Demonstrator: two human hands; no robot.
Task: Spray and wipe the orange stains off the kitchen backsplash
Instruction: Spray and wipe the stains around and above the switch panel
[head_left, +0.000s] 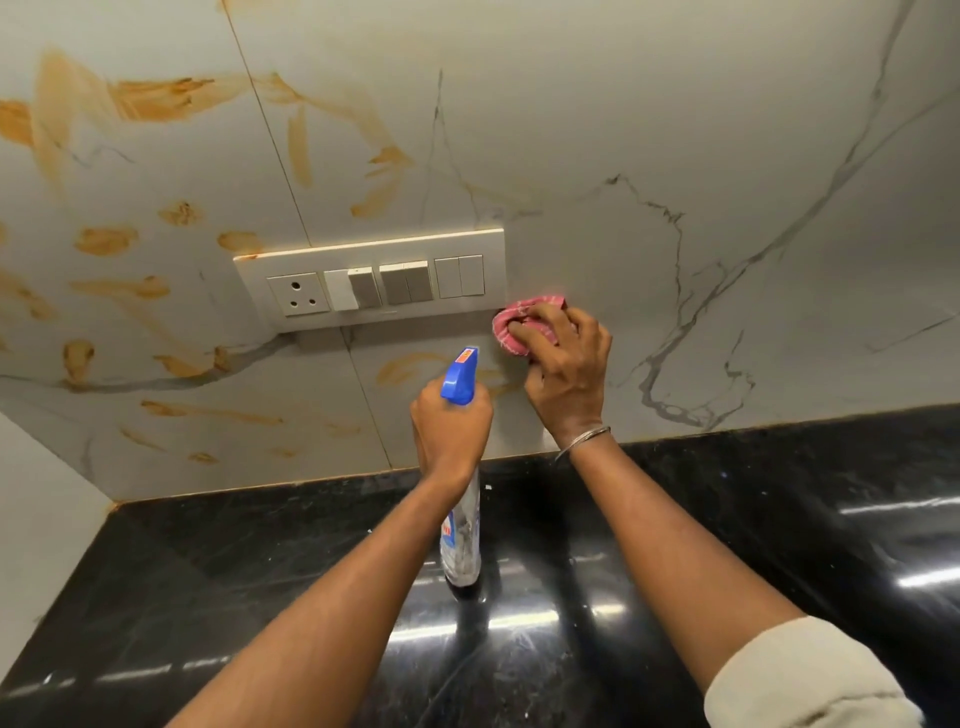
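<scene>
Orange stains (156, 98) streak backsplash (675, 130) — right hand (569, 369) fingers (543, 314) clutch pink cloth (506, 339), left hand (451, 431) grips spray bottle (461, 519).

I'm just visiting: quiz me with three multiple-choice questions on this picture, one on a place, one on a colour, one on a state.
1. Where is the pink cloth relative to the switch panel? A. by its lower right corner B. above it C. left of it
2. What colour is the head of the spray bottle? A. red B. blue C. green
3. What is the left hand doing? A. lying flat on the counter B. gripping the spray bottle C. holding the cloth

Answers: 1 A, the right hand presses it to the backsplash; 2 B, the head shows blue above the fist; 3 B, its fingers curl round the bottle's neck.
</scene>
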